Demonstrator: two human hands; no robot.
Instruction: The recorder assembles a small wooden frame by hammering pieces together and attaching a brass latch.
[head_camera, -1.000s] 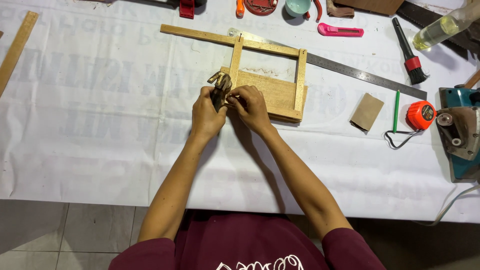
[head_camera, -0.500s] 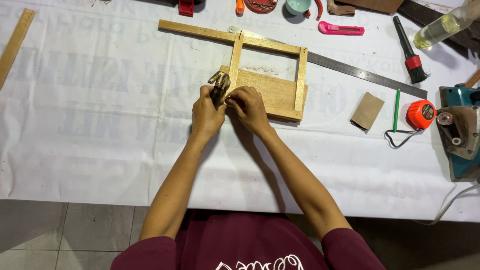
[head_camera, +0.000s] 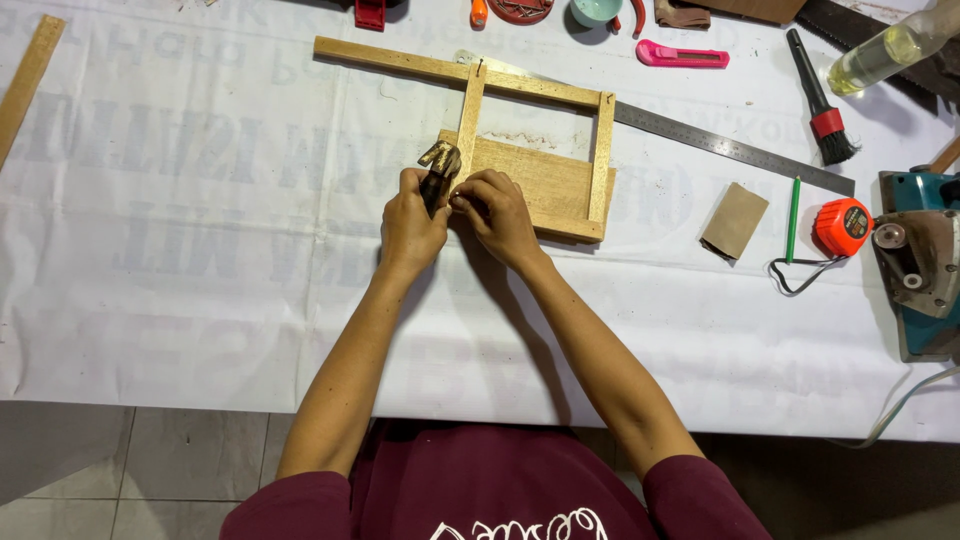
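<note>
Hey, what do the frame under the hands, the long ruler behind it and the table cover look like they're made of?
Frame: pale bare wood, visible grain, apparently unfinished. Ruler: probably steel, grey with a dull sheen. Table cover: thin white sheet, likely plastic or vinyl, creased, with faint print showing through. The left hand grips a dark, worn metal tool head; the right hand rests on the frame.

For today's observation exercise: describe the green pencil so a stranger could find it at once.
Start at the white table cover and go to its right side, by the teal power tool. The green pencil lies there, between a brown sandpaper piece and an orange tape measure. It is the only thin green stick.
</note>
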